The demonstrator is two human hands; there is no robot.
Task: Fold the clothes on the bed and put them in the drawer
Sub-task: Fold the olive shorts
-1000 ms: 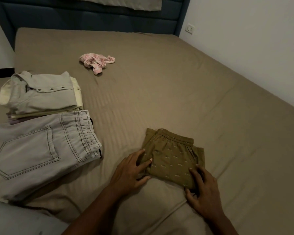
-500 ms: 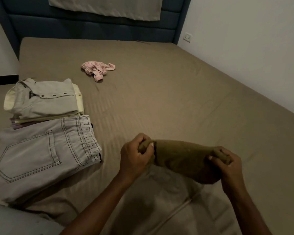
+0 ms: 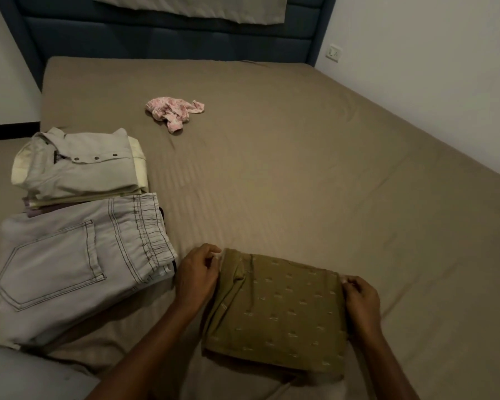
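While the bed [image 3: 300, 168] filled most of the view under a plain tan fitted sheet, its dark blue padded headboard [image 3: 156, 39] stood at the far end with a pale cloth [image 3: 191, 7] draped over the top. At the left side of the bed lay a pair of light grey jeans [image 3: 70, 261], folded flat, back pocket and elastic waistband facing up. Just beyond them and touching their far edge sat a stack of folded shirts [image 3: 81, 168], the top one pale grey with a collar and three dark snaps, cream fabric showing beneath it. At the near edge, just right of the jeans, were the olive shorts [image 3: 277, 310], folded into a rough rectangle, dotted with small pale marks, the near edge showing stacked layers. The left hand [image 3: 198, 275] pinched the shorts' far left corner with curled fingers, and the right hand [image 3: 358, 301] pinched the far right corner the same way. Whether the shorts rested fully on the sheet could not be told. Well apart, toward the headboard, a small pink patterned garment [image 3: 173, 111] lay crumpled and unfolded. A white wall socket [image 3: 334, 52] sat on the right wall. No drawer was visible.
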